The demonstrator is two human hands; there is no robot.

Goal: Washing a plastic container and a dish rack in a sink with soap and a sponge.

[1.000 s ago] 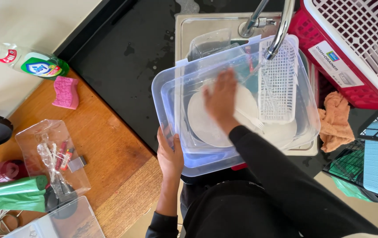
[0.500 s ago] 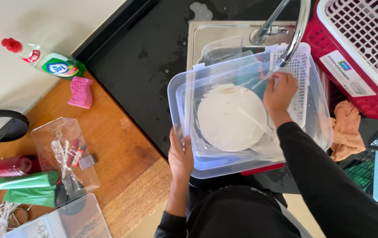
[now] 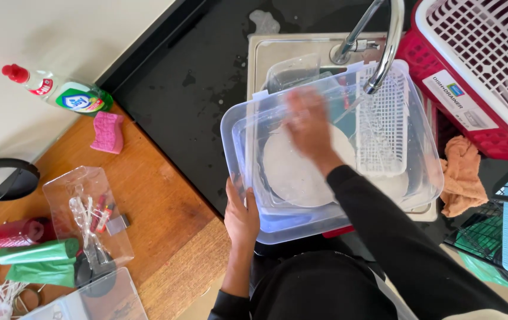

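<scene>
A clear plastic tub [image 3: 325,219], rectangular with rounded corners, sits over the steel sink [image 3: 266,53] at the dark worktop's near edge, overhanging slightly toward the person. Inside lies a round white plate [image 3: 292,178], flat on the bottom, toward the tub's left half. A white slotted basket [image 3: 381,127] rests in its right half, under the tap.

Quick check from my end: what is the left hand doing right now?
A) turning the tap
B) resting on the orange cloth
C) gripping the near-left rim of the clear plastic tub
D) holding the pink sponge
C: the left hand clasps the near-left edge of the clear plastic tub, while the right hand is inside it over the white plate.
</scene>
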